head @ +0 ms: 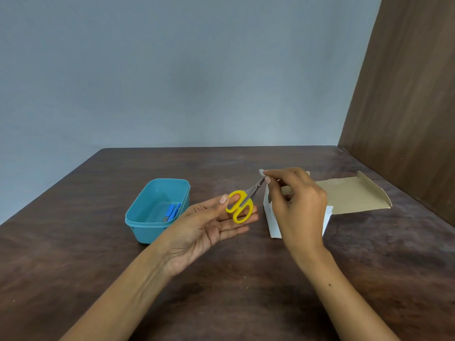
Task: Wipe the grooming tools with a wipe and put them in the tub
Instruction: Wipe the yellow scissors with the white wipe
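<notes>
Left hand lies palm-up over the table, fingers nearly straight, thumb pressing one yellow loop of the scissors onto them; right hand pinches a small white wipe around the blade tips. Tub sits just left of the left hand, a blue tool already inside. Risk, as judged: the light thumb hold could let the scissors pivot or slip under wiping pull, and the pointed tips could nick the pinching fingers.
</notes>
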Demonstrator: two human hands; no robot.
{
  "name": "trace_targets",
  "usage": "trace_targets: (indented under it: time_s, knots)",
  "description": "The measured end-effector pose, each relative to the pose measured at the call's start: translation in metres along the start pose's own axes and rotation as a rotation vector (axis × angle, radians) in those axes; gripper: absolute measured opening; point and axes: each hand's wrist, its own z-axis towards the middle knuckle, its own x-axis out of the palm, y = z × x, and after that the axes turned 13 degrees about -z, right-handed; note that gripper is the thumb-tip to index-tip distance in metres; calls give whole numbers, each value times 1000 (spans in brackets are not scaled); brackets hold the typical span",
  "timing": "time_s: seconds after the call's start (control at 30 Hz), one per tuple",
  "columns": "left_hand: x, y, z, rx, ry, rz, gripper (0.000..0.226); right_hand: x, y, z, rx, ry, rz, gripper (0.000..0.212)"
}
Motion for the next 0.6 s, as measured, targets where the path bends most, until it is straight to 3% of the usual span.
trace_targets:
  time_s: [0.23, 0.43, 0.6]
  knots:
    - [-2, 1, 1, 7, 1, 1, 35, 0, 3, -7, -27, 52, 4, 18]
    - [-2, 1, 1, -4, 28, -1, 35, -1, -2, 2, 37, -13, 36, 19]
    - [-2, -1, 1, 11, 14, -4, 36, 0, 8, -7, -38, 19, 3, 22]
